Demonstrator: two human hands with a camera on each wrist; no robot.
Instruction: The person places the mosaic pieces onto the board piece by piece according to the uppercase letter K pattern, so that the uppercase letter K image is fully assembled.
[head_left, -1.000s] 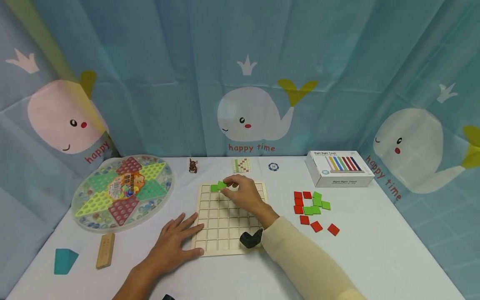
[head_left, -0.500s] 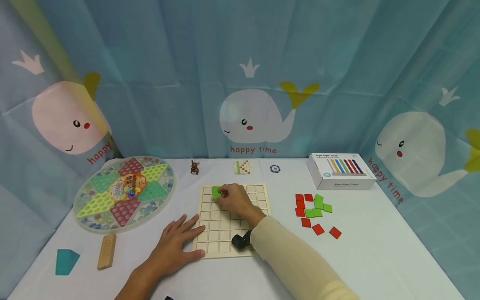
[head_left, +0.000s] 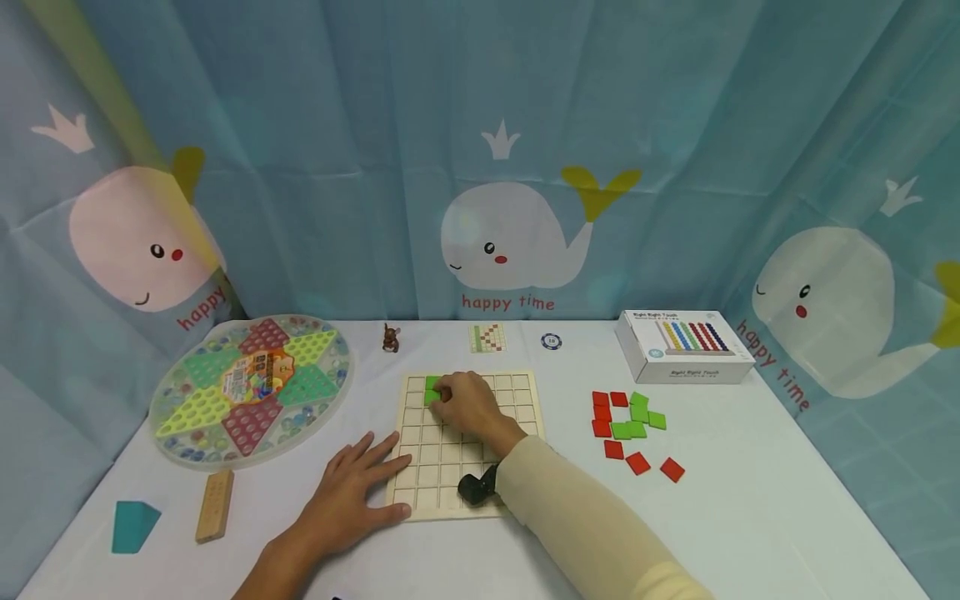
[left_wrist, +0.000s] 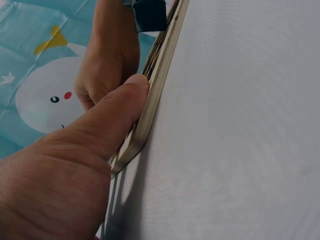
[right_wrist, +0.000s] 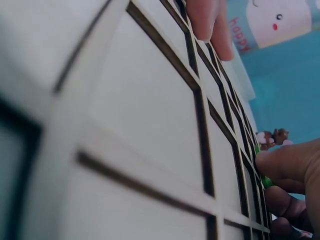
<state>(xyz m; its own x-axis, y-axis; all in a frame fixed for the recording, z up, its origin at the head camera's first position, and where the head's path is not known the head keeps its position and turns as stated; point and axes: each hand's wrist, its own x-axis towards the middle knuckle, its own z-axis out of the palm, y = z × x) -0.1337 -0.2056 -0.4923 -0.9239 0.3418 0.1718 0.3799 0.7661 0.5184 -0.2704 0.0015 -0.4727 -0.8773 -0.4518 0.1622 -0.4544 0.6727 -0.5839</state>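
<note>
White table [head_left: 750,500], whale curtain behind. Left hand [head_left: 352,492] flat, fingers straight, thumb against board [head_left: 468,483] edge, likely bracing it. Right hand [head_left: 465,404] pinches green tile [head_left: 431,390], pressing into far-left cell. Spare tiles [head_left: 630,421] right.

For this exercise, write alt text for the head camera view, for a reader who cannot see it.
A right hand presses a green tile into a wooden grid board while the left hand rests flat on its near-left corner. Loose red and green tiles lie to the right.
</note>
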